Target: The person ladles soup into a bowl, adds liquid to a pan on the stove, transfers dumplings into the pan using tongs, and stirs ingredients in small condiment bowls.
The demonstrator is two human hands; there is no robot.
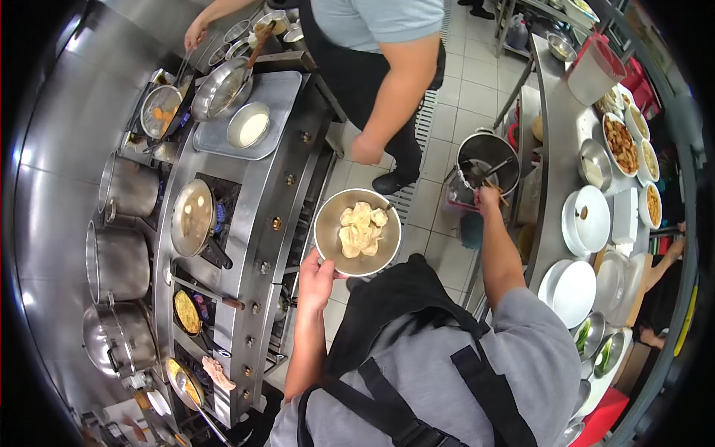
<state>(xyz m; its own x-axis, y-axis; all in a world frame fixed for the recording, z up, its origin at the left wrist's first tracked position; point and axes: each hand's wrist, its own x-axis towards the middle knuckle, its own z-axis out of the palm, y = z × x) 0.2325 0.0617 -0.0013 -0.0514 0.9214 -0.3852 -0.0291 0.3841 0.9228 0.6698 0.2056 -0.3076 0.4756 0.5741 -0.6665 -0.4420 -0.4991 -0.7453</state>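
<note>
My left hand (317,277) grips the near rim of a metal mixing bowl (328,232). Several pale, coated pieces of food (362,227) lie in a heap inside it. Out to the right, my right hand (488,197) is closed around thin wooden sticks (501,195), right at the near rim of a deep metal pot (506,179). A dark-handled utensil (497,167) leans inside that pot. Below the right hand is a clear container (458,195), partly hidden by the pot and hand.
A stove (261,223) runs along the left, with a lit burner under a frying pan (192,216) and tall pots (119,264) behind. Another person (395,82) stands ahead, reaching toward the far pans. Along the right, a steel counter (555,112) carries food dishes (620,141) and stacked white plates (570,290).
</note>
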